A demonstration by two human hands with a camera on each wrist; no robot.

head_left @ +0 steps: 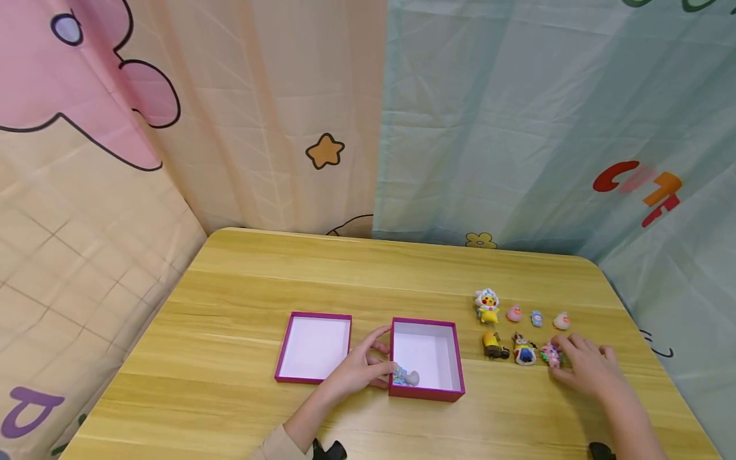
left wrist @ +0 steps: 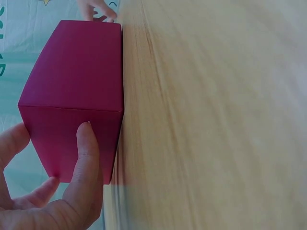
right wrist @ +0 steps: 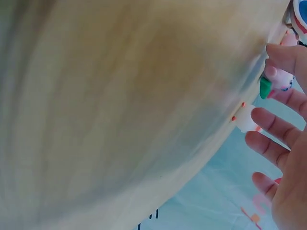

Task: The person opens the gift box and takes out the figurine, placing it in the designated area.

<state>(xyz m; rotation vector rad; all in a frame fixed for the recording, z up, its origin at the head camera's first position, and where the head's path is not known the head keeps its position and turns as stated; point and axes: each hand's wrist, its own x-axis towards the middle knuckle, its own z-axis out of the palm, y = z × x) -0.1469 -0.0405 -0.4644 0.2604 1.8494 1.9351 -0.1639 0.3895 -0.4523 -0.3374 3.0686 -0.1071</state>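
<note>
In the head view, my left hand holds the left wall of an open magenta box, its fingertips against the wall and rim. The left wrist view has the hand's fingers spread at the outside of the box. A small blue and grey figurine lies inside the box at the front left. My right hand pinches a pink toy figurine with green parts between thumb and index finger. In the right wrist view, this figurine sits between those fingertips; the other fingers are extended.
The box's magenta-rimmed lid lies to the left. Around the right hand stand a Pikachu figure, a pink duck, a blue figurine, a white duck, a yellow figurine and a caped figurine.
</note>
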